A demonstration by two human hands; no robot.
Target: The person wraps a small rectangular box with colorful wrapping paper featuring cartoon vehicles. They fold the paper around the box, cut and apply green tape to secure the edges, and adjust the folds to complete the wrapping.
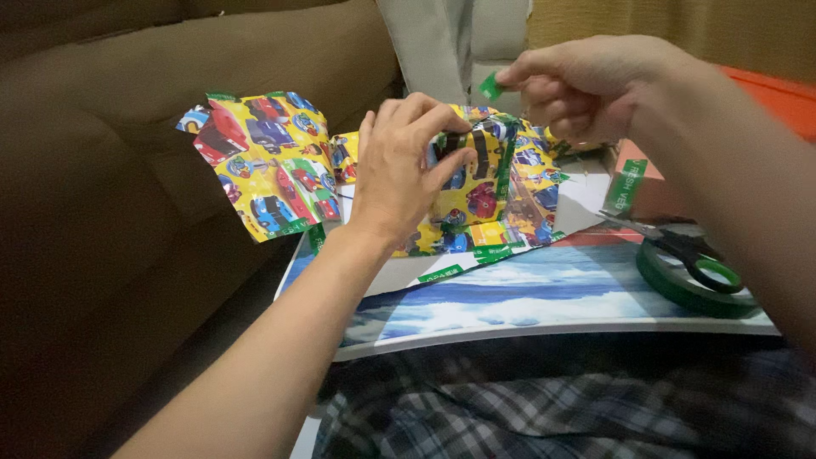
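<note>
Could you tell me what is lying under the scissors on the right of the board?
A roll of green tape lies under the scissors, on the picture board. The scissors cover part of the roll's top; its far rim is hidden.
</note>
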